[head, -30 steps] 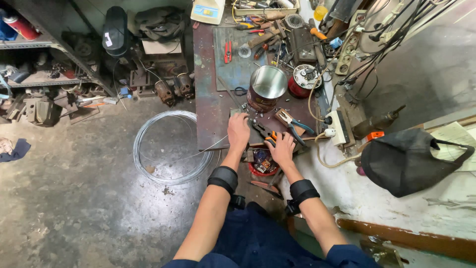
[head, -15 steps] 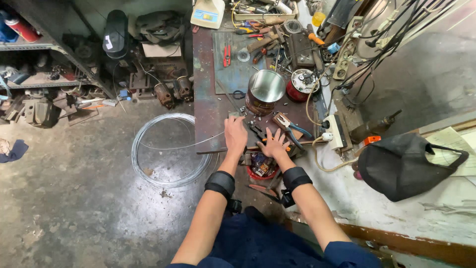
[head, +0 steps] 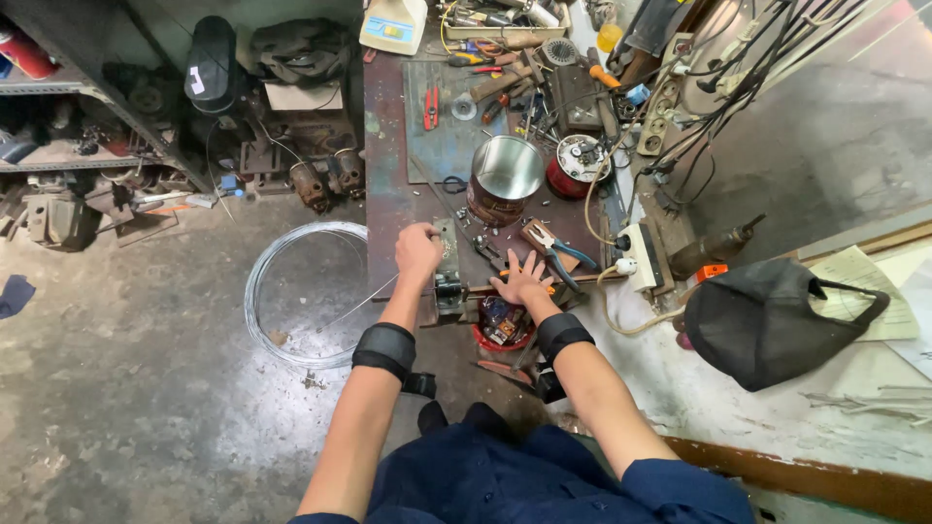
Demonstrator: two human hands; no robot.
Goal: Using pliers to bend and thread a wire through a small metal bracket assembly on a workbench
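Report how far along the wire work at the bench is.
Done: one wire end runs from the floor coil up to the bench. In hand: left hand closed by the small vise; right hand flat, open. Left: most wire remains coiled.

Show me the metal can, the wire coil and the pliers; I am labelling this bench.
metal can (head: 505, 180), head view, on its shiny side wall.
wire coil (head: 260, 291), head view, on its left loop.
pliers (head: 553, 254), head view, near the joint.
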